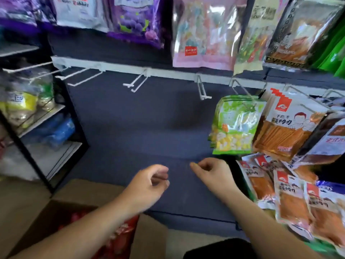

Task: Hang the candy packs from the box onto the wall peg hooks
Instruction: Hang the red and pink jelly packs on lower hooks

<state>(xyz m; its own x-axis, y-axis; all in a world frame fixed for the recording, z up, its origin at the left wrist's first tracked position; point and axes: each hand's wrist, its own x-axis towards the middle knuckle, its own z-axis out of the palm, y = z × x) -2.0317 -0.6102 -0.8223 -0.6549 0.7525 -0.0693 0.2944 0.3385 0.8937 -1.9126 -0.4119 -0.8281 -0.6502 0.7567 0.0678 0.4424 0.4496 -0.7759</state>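
A cardboard box (pixel 61 193) stands open at the bottom left, with red candy packs (pixel 121 238) inside, partly hidden by my left forearm. My left hand (pixel 149 186) hovers above the box's right edge, fingers loosely curled, holding nothing. My right hand (pixel 211 172) is beside it to the right, also loosely curled and empty. Several bare white peg hooks (pixel 136 83) stick out from a white rail on the dark blue wall above both hands. A stack of green candy packs (pixel 235 124) hangs on a hook to the right.
Purple, white and pink packs (pixel 203 32) hang on the row above. Orange snack packs (pixel 285 126) crowd the right side, more below them (pixel 291 200). A black wire shelf (pixel 39 120) with bagged goods stands at the left.
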